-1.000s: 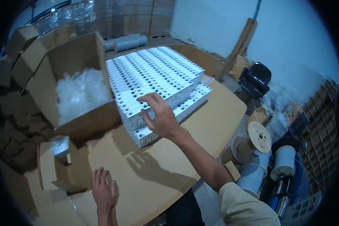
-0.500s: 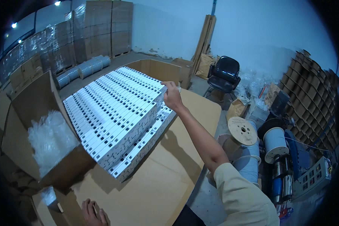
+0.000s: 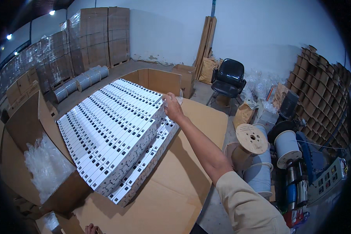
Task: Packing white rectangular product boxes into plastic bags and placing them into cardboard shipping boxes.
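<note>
A wide stack of small white boxes (image 3: pixel 113 124) with dark square marks lies in rows on a large brown cardboard sheet (image 3: pixel 171 195). A lower layer shows along its near right side. My right hand (image 3: pixel 172 108) is at the far right corner of the top layer, with curled fingers against the box ends. A bit of clear plastic shows beside those fingers; what they pinch is hidden. Only the fingertips of my left hand (image 3: pixel 91 229) show at the lower edge, over the cardboard near a small open carton (image 3: pixel 68 224).
An open carton (image 3: pixel 62 191) of clear plastic bags stands left of the stack. Another open carton (image 3: pixel 160 80) is behind it. To the right are a wooden-ended spool (image 3: pixel 252 139), white cable reels (image 3: pixel 286 146) and a black chair (image 3: pixel 228 78). Tall wrapped cartons (image 3: pixel 93 37) line the back left.
The view has tilted, so the stack sits lower and farther left. My right hand stays at the same corner, its fingers a little more curled. My left hand has mostly dropped below the lower edge.
</note>
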{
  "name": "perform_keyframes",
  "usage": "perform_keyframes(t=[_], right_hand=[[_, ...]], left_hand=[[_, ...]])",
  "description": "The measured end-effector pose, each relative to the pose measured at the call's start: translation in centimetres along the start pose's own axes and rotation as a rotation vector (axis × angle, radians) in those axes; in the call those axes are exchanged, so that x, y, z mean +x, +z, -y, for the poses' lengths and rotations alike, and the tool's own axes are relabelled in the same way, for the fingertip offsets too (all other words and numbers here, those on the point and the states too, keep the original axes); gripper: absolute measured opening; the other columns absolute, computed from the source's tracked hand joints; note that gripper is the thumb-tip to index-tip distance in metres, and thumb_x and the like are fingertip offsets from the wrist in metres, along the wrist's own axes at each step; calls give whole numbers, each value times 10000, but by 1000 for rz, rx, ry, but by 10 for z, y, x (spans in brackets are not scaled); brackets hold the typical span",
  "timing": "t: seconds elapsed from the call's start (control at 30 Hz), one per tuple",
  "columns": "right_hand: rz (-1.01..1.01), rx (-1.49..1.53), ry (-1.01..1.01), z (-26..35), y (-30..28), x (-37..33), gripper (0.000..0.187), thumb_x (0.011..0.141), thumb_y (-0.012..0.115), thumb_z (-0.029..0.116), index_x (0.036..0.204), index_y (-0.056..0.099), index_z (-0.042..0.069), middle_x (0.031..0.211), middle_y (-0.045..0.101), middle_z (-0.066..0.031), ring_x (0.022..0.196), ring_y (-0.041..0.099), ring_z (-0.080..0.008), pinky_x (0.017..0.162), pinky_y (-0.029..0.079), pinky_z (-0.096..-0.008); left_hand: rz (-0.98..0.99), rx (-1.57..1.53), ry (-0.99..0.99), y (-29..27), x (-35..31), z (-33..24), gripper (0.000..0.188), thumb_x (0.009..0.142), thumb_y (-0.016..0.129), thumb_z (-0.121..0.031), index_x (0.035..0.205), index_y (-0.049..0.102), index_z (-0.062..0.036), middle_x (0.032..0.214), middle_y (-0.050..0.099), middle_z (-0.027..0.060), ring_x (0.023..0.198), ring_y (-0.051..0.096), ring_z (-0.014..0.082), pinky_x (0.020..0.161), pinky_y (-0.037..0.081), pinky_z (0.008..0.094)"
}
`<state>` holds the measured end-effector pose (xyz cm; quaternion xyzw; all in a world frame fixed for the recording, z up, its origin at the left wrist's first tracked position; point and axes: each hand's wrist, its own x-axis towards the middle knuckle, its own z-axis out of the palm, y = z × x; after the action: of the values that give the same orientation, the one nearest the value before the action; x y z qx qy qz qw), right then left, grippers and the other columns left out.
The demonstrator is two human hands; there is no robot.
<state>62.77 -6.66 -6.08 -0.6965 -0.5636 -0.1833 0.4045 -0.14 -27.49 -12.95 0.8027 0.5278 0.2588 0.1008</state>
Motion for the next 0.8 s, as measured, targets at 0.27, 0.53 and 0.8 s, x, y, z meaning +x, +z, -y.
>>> perform_keyframes(t=[0.27, 0.53, 0.8], right_hand=[[63, -28, 53, -33, -7, -11, 491, 666, 685, -121, 1080, 607, 133, 1178, 515, -151, 1122, 566, -403, 921, 502, -453], [9, 7, 9, -12, -47, -47, 375, 724, 714, -62, 1048, 663, 119, 1137, 525, -157, 1060, 581, -384, 882, 510, -449], [-82, 92, -75, 50, -103, -99, 312, 796, 708, -7, 1097, 661, 58, 1003, 610, -145, 855, 651, -302, 671, 541, -350]], left_hand=[[17, 13, -24, 4, -2, 1, 417, 1012, 511, -267, 1290, 571, 38, 1407, 527, 228, 1317, 474, 414, 1100, 378, 482], [-39, 26, 64, 1, -8, 8, 405, 1001, 541, -252, 1276, 569, 44, 1373, 545, 231, 1267, 504, 416, 1078, 395, 483], [-9, -85, -84, 3, -12, 3, 371, 905, 597, -71, 1264, 557, 11, 1414, 497, 200, 1365, 407, 407, 1135, 330, 469]])
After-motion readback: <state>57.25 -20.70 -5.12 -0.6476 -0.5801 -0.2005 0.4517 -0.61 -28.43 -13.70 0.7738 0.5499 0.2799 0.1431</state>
